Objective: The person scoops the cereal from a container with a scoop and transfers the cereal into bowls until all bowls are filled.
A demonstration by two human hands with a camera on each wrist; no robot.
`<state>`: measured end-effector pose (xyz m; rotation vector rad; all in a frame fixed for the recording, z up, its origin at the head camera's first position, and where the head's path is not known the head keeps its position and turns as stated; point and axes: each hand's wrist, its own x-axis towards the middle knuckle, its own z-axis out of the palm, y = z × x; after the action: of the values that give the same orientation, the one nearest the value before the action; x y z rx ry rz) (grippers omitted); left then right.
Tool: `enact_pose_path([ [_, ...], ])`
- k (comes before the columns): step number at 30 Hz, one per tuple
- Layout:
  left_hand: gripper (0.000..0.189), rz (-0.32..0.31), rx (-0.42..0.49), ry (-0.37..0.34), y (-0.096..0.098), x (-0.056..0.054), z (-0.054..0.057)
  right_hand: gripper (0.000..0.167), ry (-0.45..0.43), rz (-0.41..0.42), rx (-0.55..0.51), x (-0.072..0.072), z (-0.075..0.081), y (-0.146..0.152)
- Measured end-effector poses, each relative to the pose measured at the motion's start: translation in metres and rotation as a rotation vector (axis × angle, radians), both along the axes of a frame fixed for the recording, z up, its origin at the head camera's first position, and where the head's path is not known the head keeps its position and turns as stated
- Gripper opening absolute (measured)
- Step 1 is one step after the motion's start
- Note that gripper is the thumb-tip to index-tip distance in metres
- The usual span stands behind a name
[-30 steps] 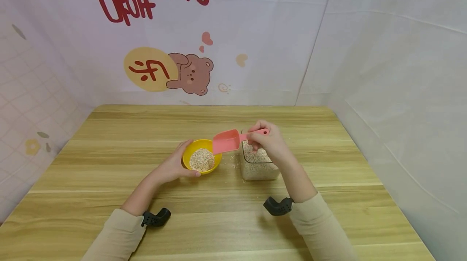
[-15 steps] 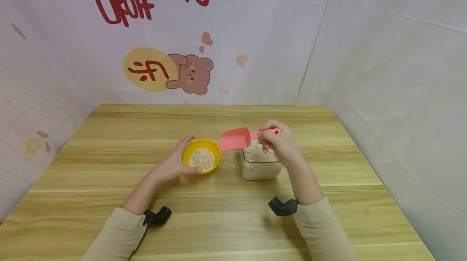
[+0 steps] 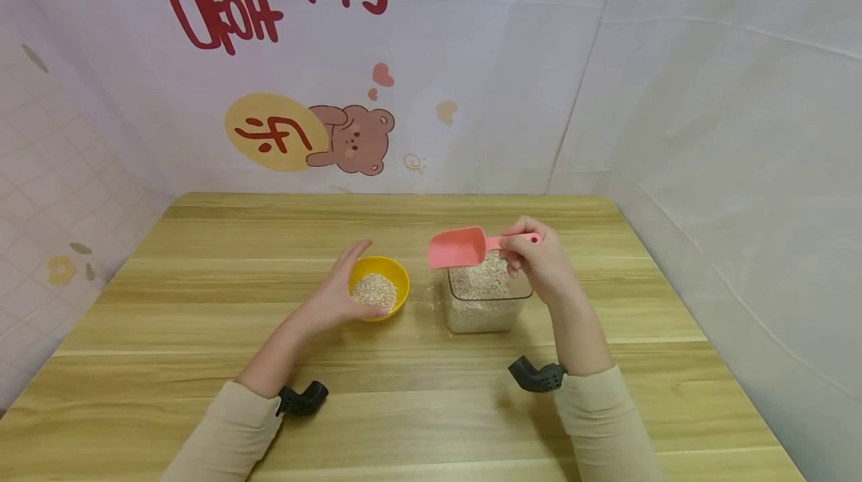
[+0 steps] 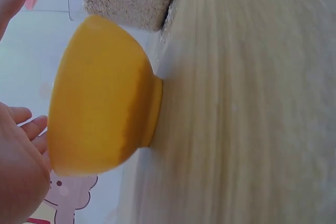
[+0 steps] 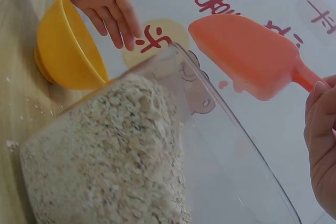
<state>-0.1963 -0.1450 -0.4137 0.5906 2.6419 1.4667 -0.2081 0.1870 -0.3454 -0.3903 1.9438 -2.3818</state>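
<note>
A yellow bowl (image 3: 385, 265) with a mound of oat flakes (image 3: 373, 291) stands on the table. My left hand (image 3: 334, 301) is at the bowl's left side, its fingers extended and spread from the thumb; in the right wrist view those straight fingers show above the rim. My right hand (image 3: 541, 263) pinches the handle of a pink scoop (image 3: 459, 248), held level over the back of a clear square container (image 3: 480, 317). The scoop's bowl looks bare inside. Oats fill much of the container, heaped on one side in the right wrist view.
The container stands just right of the bowl, with loose flakes (image 3: 434, 304) scattered on the wooden table (image 3: 404, 422) between them. A white printed backdrop (image 3: 498, 78) rises behind the table, and white sheeting (image 3: 754, 190) lines the right side.
The scoop in my right hand has moved right and slightly up, from the bowl's rim to above the container. My left hand's fingers have loosened from the bowl and lifted above its rim.
</note>
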Motion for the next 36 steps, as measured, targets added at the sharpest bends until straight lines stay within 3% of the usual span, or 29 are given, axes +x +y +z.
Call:
enact_pose_path([
  [6,0.111,-0.032,0.001,0.020,0.003,0.004,0.003,0.026,0.013,-0.029,-0.015,0.005,-0.003,0.005],
  [17,0.114,-0.066,-0.028,0.080,0.030,0.000,0.007,0.027,0.023,-0.061,-0.023,0.003,-0.010,0.029],
  [36,0.115,-0.121,-0.014,0.036,0.079,-0.006,0.017,0.024,-0.044,-0.061,0.011,-0.009,-0.020,0.059],
])
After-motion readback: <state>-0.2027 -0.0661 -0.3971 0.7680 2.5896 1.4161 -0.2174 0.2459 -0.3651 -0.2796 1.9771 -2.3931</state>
